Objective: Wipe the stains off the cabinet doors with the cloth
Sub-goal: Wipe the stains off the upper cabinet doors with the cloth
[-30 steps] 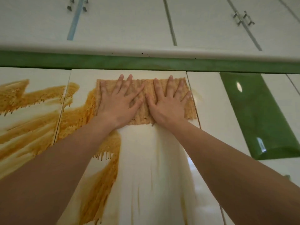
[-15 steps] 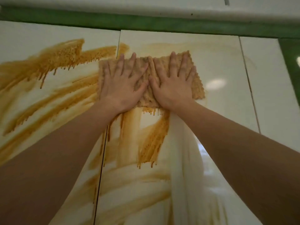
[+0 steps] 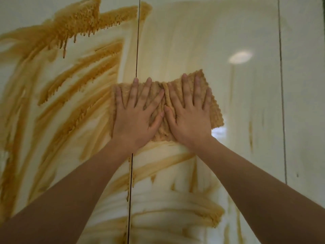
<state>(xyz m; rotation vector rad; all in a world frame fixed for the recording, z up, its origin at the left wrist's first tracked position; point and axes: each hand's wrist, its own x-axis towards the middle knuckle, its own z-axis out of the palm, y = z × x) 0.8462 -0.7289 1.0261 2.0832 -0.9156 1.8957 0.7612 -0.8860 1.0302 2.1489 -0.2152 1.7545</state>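
Note:
A mustard-stained textured cloth (image 3: 214, 110) lies flat against the glossy cream middle cabinet door (image 3: 202, 41), its left edge over the seam to the left door (image 3: 21, 7). My left hand (image 3: 135, 118) and my right hand (image 3: 190, 120) press it side by side, palms flat, fingers spread, thumbs nearly touching; the cloth bunches between them. Thick orange-brown stains (image 3: 75, 23) streak the left door. Above the cloth the middle door shows only a pale smear. Below my wrists, curved smears (image 3: 175, 205) cross the door.
A third cream door (image 3: 302, 85) stands to the right past a dark seam, with a few thin drip marks (image 3: 250, 132) near it. A lamp's reflection (image 3: 241, 57) glints on the middle door. My forearms fill the lower frame.
Both hands have slid the cloth down the middle door, leaving a paler band above it. The view has dropped too: the green trim and the upper cabinets are out of frame.

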